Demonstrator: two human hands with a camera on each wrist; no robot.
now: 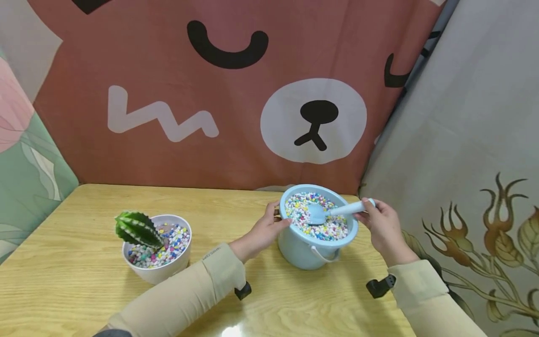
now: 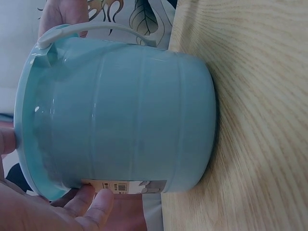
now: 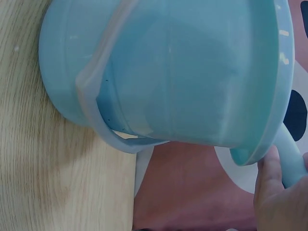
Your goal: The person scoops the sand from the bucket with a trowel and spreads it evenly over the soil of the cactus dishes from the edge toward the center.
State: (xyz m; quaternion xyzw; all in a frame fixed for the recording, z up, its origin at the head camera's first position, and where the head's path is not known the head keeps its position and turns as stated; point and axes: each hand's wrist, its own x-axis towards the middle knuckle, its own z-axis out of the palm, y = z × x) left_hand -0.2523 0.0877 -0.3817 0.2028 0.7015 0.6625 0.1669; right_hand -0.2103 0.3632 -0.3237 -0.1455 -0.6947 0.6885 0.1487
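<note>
A light blue bucket point(image 1: 301, 250), filled with small multicoloured pebbles point(image 1: 300, 209), stands on the wooden table. My left hand point(image 1: 262, 232) grips its rim from the left, the thumb over the edge and the fingers against the outer wall. In the left wrist view, those fingers point(image 2: 91, 204) lie near a printed label point(image 2: 122, 186). On the right, my right hand point(image 1: 384, 228) pinches the handle of a light blue toy shovel point(image 1: 317, 214), whose blade lies on the pebbles. The bucket's pale carrying handle point(image 3: 98, 77) hangs down its side.
A white pot point(image 1: 162, 273) with a green cactus point(image 1: 136, 229) leaning left in similar pebbles stands on the left of the table point(image 1: 227, 206). A bear-print cloth point(image 1: 236, 93) hangs behind the table, and a flower-patterned curtain point(image 1: 467, 140) hangs on the right.
</note>
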